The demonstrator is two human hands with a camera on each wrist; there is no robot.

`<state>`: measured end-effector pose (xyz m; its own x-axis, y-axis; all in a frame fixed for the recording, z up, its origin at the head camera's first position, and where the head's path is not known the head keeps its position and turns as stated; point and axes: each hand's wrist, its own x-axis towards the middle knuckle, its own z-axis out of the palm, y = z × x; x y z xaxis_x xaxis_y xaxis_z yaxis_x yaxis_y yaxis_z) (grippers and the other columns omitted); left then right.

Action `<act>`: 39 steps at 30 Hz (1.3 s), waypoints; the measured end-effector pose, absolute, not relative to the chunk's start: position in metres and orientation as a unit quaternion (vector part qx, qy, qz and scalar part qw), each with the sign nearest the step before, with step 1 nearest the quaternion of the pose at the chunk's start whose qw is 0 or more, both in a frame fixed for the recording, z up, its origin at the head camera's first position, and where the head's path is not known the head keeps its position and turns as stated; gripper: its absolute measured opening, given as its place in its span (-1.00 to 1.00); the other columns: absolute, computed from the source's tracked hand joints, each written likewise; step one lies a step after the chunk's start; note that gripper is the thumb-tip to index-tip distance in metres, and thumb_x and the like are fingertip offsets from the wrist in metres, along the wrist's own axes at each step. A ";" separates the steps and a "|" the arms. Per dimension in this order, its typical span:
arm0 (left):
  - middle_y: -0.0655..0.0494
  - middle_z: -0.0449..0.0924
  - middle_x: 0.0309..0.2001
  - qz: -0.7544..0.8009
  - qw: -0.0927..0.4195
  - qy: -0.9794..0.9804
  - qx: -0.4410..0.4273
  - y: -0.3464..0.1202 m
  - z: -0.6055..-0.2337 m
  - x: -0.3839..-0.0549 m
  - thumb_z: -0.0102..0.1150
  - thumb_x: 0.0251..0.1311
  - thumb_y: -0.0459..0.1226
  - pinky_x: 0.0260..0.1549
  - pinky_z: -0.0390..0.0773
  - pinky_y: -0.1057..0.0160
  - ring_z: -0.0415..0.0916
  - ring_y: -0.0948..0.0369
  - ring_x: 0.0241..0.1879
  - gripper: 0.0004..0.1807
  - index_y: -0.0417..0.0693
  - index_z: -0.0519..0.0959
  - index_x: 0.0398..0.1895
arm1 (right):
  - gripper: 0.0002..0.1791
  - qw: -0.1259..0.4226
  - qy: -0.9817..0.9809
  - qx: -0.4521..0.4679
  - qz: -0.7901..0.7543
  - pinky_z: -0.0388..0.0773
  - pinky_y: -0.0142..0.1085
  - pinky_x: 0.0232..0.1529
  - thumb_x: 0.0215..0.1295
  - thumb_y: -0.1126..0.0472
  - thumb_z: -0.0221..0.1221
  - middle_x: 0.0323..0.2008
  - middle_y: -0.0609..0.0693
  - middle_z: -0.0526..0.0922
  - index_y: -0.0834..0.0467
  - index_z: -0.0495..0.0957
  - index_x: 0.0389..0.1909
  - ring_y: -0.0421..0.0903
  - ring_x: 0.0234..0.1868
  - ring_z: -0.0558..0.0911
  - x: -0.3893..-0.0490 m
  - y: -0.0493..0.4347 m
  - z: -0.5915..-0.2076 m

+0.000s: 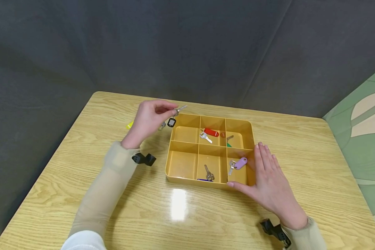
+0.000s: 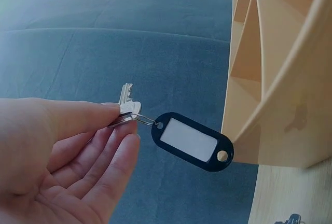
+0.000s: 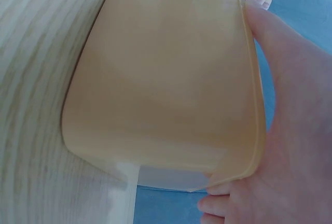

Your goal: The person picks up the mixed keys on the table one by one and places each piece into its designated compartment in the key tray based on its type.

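Observation:
My left hand (image 1: 151, 116) pinches a key (image 2: 127, 102) between thumb and fingers, above the table by the back left corner of a yellow divided box. From the key's ring hangs a black key tag (image 2: 192, 142) with a white label. My right hand (image 1: 272, 184) rests on the front right corner of the box (image 1: 187, 180), thumb at the front rim and straight fingers along the right side. In the box lie keys with a red tag (image 1: 211, 132) back middle, a green tag (image 1: 229, 145) back right, a purple tag (image 1: 241, 163) front right and a blue tag (image 1: 203, 180) front middle.
A yellow tag (image 1: 129, 125) lies on the wooden table (image 1: 81, 146), partly hidden behind my left hand. Another key (image 1: 162, 126) shows on the table beside the box's left wall. A dark curtain (image 1: 175, 48) hangs behind the table's back edge.

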<state>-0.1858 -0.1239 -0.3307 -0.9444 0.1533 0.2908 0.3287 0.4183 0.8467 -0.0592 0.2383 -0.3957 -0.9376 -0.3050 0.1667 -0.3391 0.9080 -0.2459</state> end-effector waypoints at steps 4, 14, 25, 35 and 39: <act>0.03 0.76 -0.14 -0.514 0.088 -0.840 -0.149 -0.121 -0.330 -0.188 0.42 0.24 -0.36 -0.20 0.68 0.28 0.71 0.19 -0.23 -0.79 -0.18 0.77 -0.07 | 0.48 0.062 -0.975 0.165 0.138 -0.22 0.08 0.54 0.02 -0.54 0.30 0.56 0.40 -0.11 0.44 -0.16 0.57 0.30 0.56 -0.07 -0.060 0.238 -0.396; 0.07 0.76 -0.14 -0.519 0.070 -0.838 -0.155 -0.113 -0.330 -0.193 0.42 0.25 -0.34 -0.20 0.68 0.27 0.71 0.21 -0.23 -0.78 -0.17 0.77 -0.05 | 0.48 0.064 -0.974 0.168 0.139 -0.21 0.09 0.53 0.02 -0.53 0.30 0.55 0.41 -0.09 0.45 -0.14 0.56 0.31 0.56 -0.05 -0.060 0.238 -0.396; 0.09 0.76 -0.15 -0.521 0.046 -0.839 -0.150 -0.105 -0.336 -0.198 0.40 0.26 -0.36 -0.19 0.67 0.28 0.70 0.22 -0.24 -0.81 -0.15 0.78 -0.07 | 0.49 0.061 -0.974 0.166 0.138 -0.22 0.09 0.53 0.02 -0.54 0.30 0.56 0.41 -0.12 0.45 -0.17 0.57 0.30 0.56 -0.07 -0.060 0.239 -0.397; 0.10 0.76 -0.15 -0.512 0.021 -0.846 -0.143 -0.102 -0.350 -0.201 0.36 0.30 -0.36 -0.22 0.66 0.27 0.67 0.21 -0.24 -0.82 -0.14 0.77 -0.07 | 0.49 0.062 -0.974 0.166 0.139 -0.22 0.08 0.54 0.02 -0.54 0.30 0.56 0.40 -0.11 0.45 -0.16 0.57 0.30 0.56 -0.06 -0.060 0.239 -0.397; 0.11 0.75 -0.12 -0.511 0.016 -0.845 -0.154 -0.103 -0.357 -0.200 0.35 0.31 -0.37 -0.22 0.66 0.27 0.67 0.23 -0.23 -0.82 -0.13 0.77 -0.06 | 0.49 0.063 -0.974 0.167 0.137 -0.21 0.08 0.54 0.01 -0.54 0.30 0.56 0.40 -0.10 0.45 -0.16 0.56 0.30 0.56 -0.06 -0.059 0.239 -0.397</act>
<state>-0.2004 -0.1030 -0.3565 -0.9522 0.2436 0.1840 0.2761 0.4301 0.8595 -0.0594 0.2386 -0.3970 -0.9366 -0.3074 0.1683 -0.3419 0.9069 -0.2462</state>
